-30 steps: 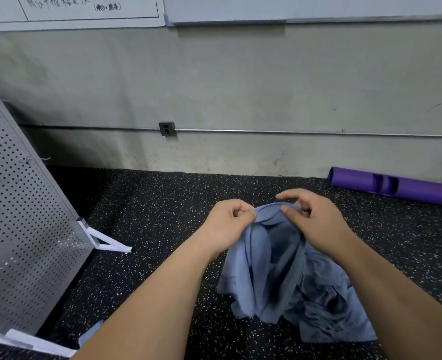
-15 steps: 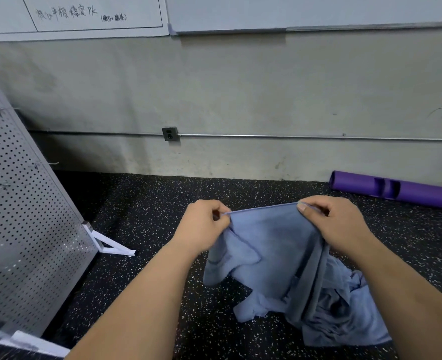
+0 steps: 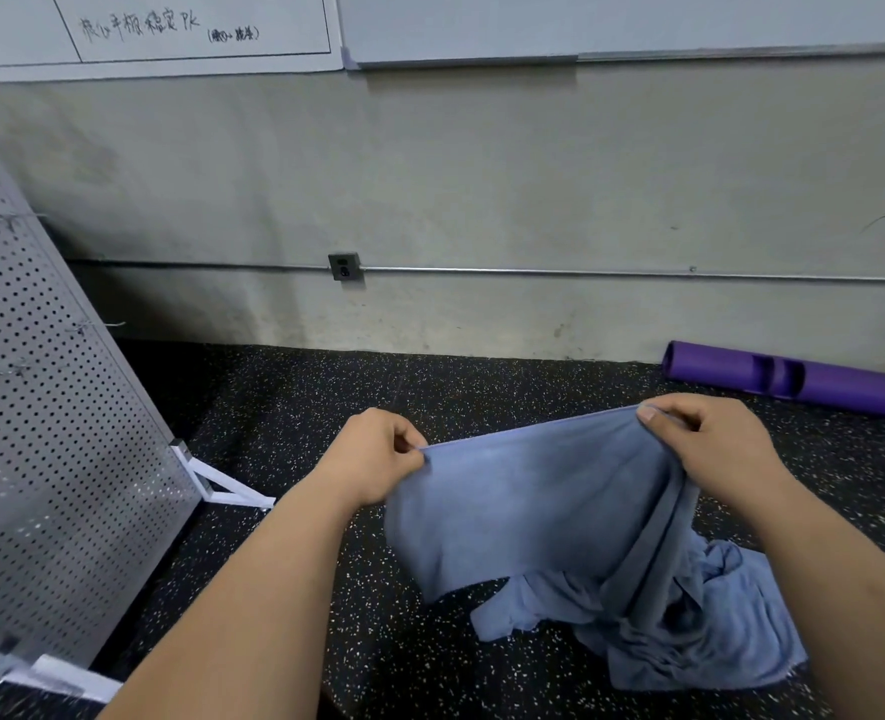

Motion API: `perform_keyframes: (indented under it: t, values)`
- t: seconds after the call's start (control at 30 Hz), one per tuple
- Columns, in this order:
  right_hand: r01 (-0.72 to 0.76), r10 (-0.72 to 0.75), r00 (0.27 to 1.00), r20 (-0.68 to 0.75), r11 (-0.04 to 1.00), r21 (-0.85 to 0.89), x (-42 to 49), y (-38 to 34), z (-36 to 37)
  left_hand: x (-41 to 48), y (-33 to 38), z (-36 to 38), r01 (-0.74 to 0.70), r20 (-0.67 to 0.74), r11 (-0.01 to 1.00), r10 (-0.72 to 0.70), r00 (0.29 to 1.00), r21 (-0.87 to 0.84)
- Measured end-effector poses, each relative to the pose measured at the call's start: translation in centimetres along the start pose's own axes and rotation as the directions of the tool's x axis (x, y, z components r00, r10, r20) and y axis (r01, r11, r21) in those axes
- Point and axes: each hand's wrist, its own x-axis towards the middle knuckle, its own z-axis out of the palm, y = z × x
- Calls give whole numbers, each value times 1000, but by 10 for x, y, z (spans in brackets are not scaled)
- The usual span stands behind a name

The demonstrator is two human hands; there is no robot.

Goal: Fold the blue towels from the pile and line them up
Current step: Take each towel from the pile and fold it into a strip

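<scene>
A blue towel (image 3: 528,506) hangs stretched in the air in front of me, its top edge pulled taut. My left hand (image 3: 372,459) pinches the towel's left corner. My right hand (image 3: 710,444) grips the top edge at the right, where cloth bunches down in a fold. Below and to the right, a crumpled pile of blue towels (image 3: 700,636) lies on the black speckled floor (image 3: 300,407). The held towel's lower edge hangs over the pile and hides part of it.
A grey perforated panel (image 3: 50,439) on white feet (image 3: 227,485) leans at the left. A purple roller (image 3: 804,379) lies along the wall at the right. The concrete wall (image 3: 482,200) with a conduit and outlet (image 3: 345,266) closes off the far side.
My hands have moved apart, left going left and right going right. The towel went from a bunched clump to a spread sheet with a taut top edge.
</scene>
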Motion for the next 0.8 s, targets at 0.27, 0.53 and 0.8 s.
perform_keyframes:
  t: [0.27,0.53,0.8]
  values:
    - [-71,70,997,-37,997,-18,3,11,0,0,-15,-3,47,96,994,-57,994,102]
    - [-105,104,994,-29,992,-63,4,13,3,-2,-15,-8,165,-88,982,-157,984,95]
    - [63,-57,987,149,997,-37,-1,-14,23,-8,23,-5,-73,-280,983,23,960,-168]
